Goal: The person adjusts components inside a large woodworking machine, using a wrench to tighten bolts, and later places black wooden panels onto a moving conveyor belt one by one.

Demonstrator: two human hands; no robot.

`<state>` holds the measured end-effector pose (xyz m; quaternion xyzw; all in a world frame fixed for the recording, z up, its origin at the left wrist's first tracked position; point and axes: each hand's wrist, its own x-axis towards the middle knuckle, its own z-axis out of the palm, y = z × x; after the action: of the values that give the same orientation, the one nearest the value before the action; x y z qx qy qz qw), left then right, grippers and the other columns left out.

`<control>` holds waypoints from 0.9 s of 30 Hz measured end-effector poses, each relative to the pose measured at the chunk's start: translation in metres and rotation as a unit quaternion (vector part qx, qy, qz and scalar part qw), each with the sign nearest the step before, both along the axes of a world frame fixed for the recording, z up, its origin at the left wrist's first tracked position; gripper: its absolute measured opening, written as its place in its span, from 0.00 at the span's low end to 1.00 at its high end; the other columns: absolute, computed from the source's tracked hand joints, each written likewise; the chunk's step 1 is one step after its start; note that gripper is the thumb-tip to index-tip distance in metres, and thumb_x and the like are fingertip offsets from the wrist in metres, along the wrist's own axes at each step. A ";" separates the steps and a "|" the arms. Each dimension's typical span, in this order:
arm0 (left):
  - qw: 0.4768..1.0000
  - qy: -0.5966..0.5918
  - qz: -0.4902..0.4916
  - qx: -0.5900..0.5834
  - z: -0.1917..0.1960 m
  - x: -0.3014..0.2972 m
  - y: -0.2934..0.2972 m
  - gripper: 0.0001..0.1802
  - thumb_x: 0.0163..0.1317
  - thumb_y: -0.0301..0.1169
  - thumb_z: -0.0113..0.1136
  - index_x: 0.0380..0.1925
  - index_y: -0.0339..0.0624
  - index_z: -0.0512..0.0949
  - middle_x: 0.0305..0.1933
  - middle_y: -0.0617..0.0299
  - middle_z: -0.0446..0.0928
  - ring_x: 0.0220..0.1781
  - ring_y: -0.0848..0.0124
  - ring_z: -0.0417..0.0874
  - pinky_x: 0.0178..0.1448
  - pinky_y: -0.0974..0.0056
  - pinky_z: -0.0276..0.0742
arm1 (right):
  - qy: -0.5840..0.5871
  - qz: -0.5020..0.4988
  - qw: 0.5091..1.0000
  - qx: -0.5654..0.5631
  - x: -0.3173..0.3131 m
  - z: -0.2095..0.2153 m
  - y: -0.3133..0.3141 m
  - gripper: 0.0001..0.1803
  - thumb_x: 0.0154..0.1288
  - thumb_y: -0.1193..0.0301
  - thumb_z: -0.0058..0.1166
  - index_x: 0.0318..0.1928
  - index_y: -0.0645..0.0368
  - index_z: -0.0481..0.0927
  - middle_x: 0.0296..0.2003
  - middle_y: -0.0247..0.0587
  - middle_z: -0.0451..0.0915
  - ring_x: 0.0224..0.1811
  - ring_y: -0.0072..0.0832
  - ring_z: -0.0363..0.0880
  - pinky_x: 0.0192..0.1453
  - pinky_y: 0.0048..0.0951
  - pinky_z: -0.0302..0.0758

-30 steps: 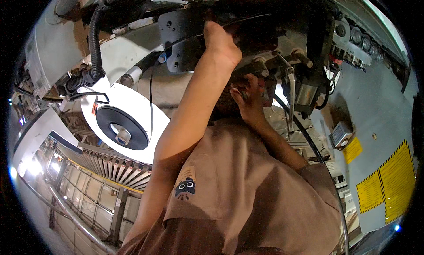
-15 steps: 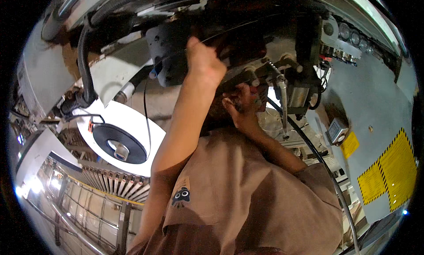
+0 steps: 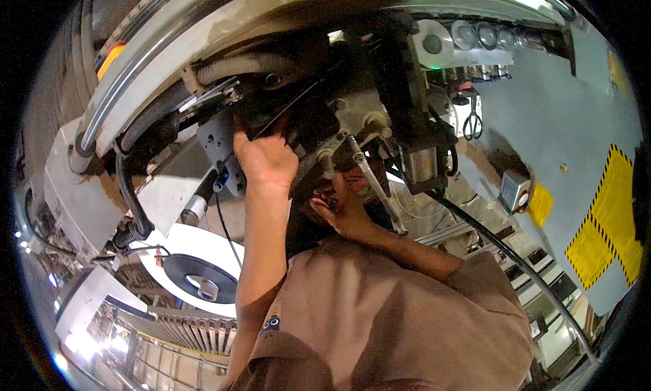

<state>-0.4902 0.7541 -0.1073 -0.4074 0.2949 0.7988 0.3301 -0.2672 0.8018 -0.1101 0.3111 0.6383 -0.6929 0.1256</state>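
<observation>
My left hand (image 3: 268, 162) reaches up into the dark underside of a machine, beside a grey perforated metal plate (image 3: 215, 141). Its thumb stands apart from the other fingers, whose tips fade into shadow. A thin light-coloured strand (image 3: 291, 106) runs up and to the right from near these fingers; contact with it is unclear. Lower and to the right, my right hand (image 3: 347, 215) has thumb and fingers bent around a small dark part under a metal bracket (image 3: 327, 162). Shadow hides what that part is. A slim metal lever (image 3: 369, 177) hangs close to its fingers.
A white disc with a black ring (image 3: 196, 276) lies at lower left. Black hoses (image 3: 129, 188) hang at left, and a thick black cable (image 3: 502, 245) crosses at right. Scissors (image 3: 472, 125) hang near a grey panel with yellow labels (image 3: 588, 255). A curved metal rail (image 3: 129, 86) spans the top left.
The view has shifted, showing more of the rail at the top. My left hand's thumb and fingers look farther apart. My right hand stays bent at the bracket.
</observation>
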 end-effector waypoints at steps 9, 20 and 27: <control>0.995 -0.018 -0.087 -0.036 0.011 -0.005 0.011 0.34 0.83 0.54 0.39 0.76 0.47 0.76 0.78 0.50 0.76 0.79 0.49 0.73 0.89 0.41 0.57 | 0.015 -0.034 0.997 0.060 0.000 0.004 0.002 0.34 0.76 0.64 0.70 0.71 0.60 0.65 0.52 0.45 0.80 0.57 0.34 0.86 0.60 0.39 0.84; 0.993 0.009 -0.062 -0.102 -0.009 -0.006 0.012 0.31 0.83 0.52 0.43 0.74 0.50 0.77 0.75 0.58 0.79 0.78 0.54 0.75 0.89 0.43 0.56 | 0.043 0.029 0.996 -0.067 0.014 -0.010 0.027 0.36 0.82 0.50 0.62 0.75 0.61 0.67 0.54 0.50 0.79 0.59 0.40 0.82 0.60 0.42 0.81; 0.969 -0.107 0.041 -0.220 0.015 0.001 0.003 0.39 0.83 0.61 0.37 0.77 0.44 0.72 0.77 0.51 0.77 0.80 0.51 0.70 0.92 0.49 0.38 | 0.106 0.075 0.981 -0.143 0.015 -0.025 0.039 0.27 0.81 0.63 0.64 0.69 0.62 0.70 0.52 0.45 0.82 0.53 0.32 0.84 0.60 0.37 0.81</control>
<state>-0.4897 0.7568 -0.0922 -0.5651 0.4089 0.6790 0.2291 -0.2524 0.8410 -0.1348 0.1659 0.5636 -0.7949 0.1516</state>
